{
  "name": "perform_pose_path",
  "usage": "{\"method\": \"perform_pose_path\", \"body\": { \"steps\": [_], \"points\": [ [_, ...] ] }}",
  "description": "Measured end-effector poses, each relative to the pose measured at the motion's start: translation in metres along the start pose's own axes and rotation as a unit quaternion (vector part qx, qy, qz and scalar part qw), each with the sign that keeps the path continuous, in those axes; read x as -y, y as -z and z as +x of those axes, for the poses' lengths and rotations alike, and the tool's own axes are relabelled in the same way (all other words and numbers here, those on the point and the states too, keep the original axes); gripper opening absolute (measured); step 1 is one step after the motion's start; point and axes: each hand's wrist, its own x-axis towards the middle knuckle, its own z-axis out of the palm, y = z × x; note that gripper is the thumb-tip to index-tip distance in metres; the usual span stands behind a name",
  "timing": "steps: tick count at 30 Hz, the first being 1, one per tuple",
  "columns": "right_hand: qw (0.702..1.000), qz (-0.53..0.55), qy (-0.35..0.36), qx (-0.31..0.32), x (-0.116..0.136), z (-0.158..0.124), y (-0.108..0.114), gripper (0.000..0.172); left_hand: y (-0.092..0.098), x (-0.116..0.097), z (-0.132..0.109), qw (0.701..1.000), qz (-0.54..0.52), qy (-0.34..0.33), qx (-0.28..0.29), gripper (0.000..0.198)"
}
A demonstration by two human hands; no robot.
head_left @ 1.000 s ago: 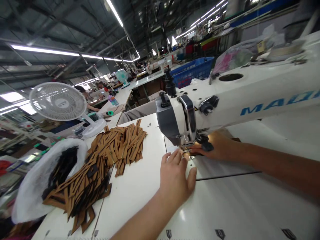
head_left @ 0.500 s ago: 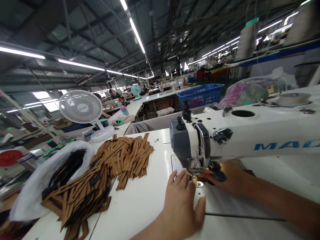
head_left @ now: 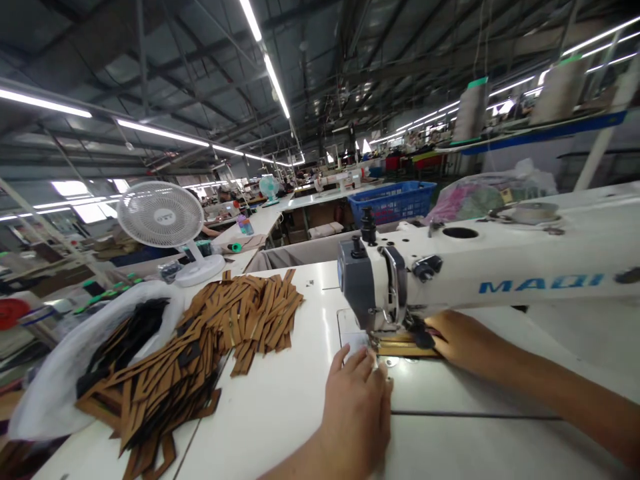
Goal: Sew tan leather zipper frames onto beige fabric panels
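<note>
brown strip sits flat on the machine bed, right under the needle area of the white sewing machine, w/ its left end tucked below the presser foot. that's the piece you're working, and from what shows it's mid-stitch at best: most of its length lies to the right of the foot, so i'd judge the seam barely begun or partway, can't tell which bc the foot hides the stitch line.

your right hand lies flat on the strip's right end, fingers stretched out and low, pressing it to the bed rather than pinching it. your left hand rests palm down on the table just in front of the foot, fingers loosely spread, tips near the strip's left end; whether they touch it i can't tell.

looking outward: big heap of brown and black strips fanned across the table to your left, well apart from the machine. can't tell if those are sewn or waiting, so the count left is a guess; looks like plenty either way. white plastic bag beside the heap holds more dark pieces. desk fan behind it, blue basket further back. another person sits partly hidden behind the fan, not near your bench.
</note>
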Motion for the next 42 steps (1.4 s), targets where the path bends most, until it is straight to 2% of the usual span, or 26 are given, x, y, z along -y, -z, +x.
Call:
{"method": "perform_pose_path", "body": {
  "steps": [4, 5, 7, 9, 10, 15, 19, 32, 39, 42],
  "points": [
    [0.991, 0.110, 0.018, 0.081, 0.021, -0.026, -0.001, 0.024, 0.002, -0.001, 0.001, 1.000, -0.006, 0.007, 0.024, 0.023],
    [0.989, 0.124, 0.023, 0.082, 0.030, -0.032, -0.005, 0.024, 0.002, 0.000, 0.002, 0.999, -0.005, 0.010, 0.034, 0.021],
    [0.993, 0.105, 0.042, 0.031, 0.044, -0.042, -0.014, 0.031, 0.002, 0.002, 0.002, 0.999, -0.006, 0.015, 0.048, 0.019],
    [0.995, 0.063, 0.072, -0.040, 0.052, -0.047, -0.023, 0.047, 0.002, 0.002, 0.003, 0.998, -0.014, 0.017, 0.054, 0.020],
    [0.993, 0.051, 0.092, -0.054, 0.053, -0.048, -0.027, 0.051, 0.002, 0.001, 0.002, 0.998, -0.016, 0.021, 0.056, 0.020],
    [0.987, 0.044, 0.151, -0.026, 0.044, -0.044, -0.023, 0.047, 0.003, -0.007, 0.001, 0.997, 0.021, 0.050, 0.048, 0.024],
    [0.985, 0.064, 0.161, -0.011, 0.036, -0.041, -0.016, 0.051, 0.003, -0.009, 0.001, 0.998, 0.013, 0.036, 0.049, 0.017],
    [0.984, 0.070, 0.163, -0.010, 0.035, -0.041, -0.021, 0.057, 0.000, -0.005, 0.000, 0.998, 0.028, 0.025, 0.048, 0.017],
    [0.984, 0.097, 0.147, -0.008, 0.026, -0.028, -0.025, 0.053, 0.003, -0.002, 0.012, 0.994, 0.058, 0.034, 0.083, 0.013],
    [0.986, 0.101, 0.130, -0.007, 0.031, -0.037, -0.023, 0.046, 0.007, -0.002, 0.011, 0.994, 0.052, 0.034, 0.093, 0.015]
  ]
}}
